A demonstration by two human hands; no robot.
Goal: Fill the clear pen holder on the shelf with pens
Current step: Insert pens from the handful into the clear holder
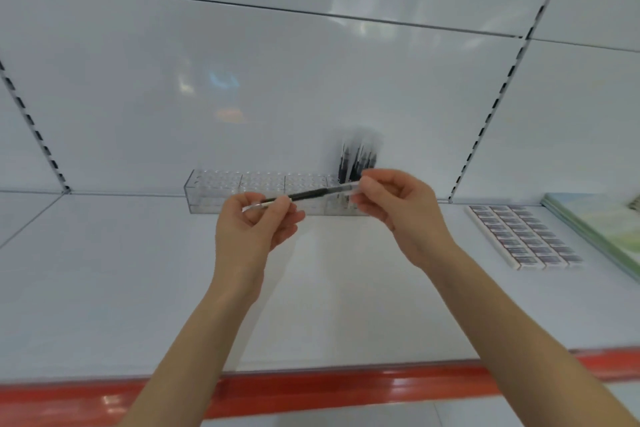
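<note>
- The fingers (277, 209) of the left hand (254, 225) pinch one end of a black pen (306, 195); the right hand (394, 204) pinches the other end.
- The pen hangs almost flat, just in front of the clear pen holder (214, 192).
- At the holder's 3 o'clock end stand dark pens (356, 159).
- The holder sits far back on the white shelf (138, 288).

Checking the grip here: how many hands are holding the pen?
2. The left hand pinches the pen at its left end, the right hand at its right end, before the clear pen holder.
</note>
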